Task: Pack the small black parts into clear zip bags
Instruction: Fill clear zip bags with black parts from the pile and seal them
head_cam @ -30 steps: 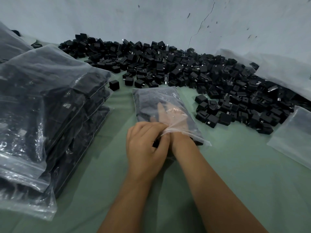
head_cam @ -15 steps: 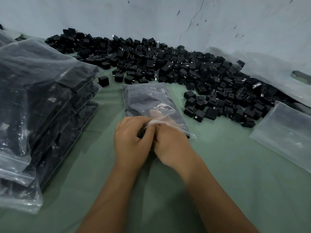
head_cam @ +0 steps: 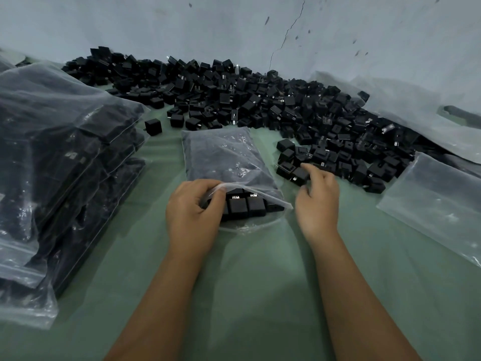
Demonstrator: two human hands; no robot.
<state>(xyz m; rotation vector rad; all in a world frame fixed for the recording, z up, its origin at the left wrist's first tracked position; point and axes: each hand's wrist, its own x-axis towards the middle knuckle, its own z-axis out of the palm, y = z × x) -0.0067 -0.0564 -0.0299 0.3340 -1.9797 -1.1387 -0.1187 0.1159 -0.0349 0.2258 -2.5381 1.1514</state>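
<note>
A clear zip bag (head_cam: 226, 157) lies flat on the green cloth in the middle, its mouth facing me. Several small black parts (head_cam: 246, 205) sit in a row just inside the mouth. My left hand (head_cam: 192, 212) grips the upper lip of the bag at its left corner and lifts it. My right hand (head_cam: 316, 199) is outside the bag to the right, fingers loosely curled and holding nothing, its fingertips at the near edge of the big heap of loose black parts (head_cam: 260, 100).
A tall stack of filled zip bags (head_cam: 59, 157) stands at the left. Empty clear bags (head_cam: 440, 204) lie at the right, more plastic sheeting (head_cam: 406, 110) behind them. A cracked grey wall (head_cam: 260, 27) closes the back. Green cloth (head_cam: 260, 282) covers the surface.
My right hand has come out of the bag's mouth and moved right to the heap of loose parts. My left hand keeps hold of the bag's lip.
</note>
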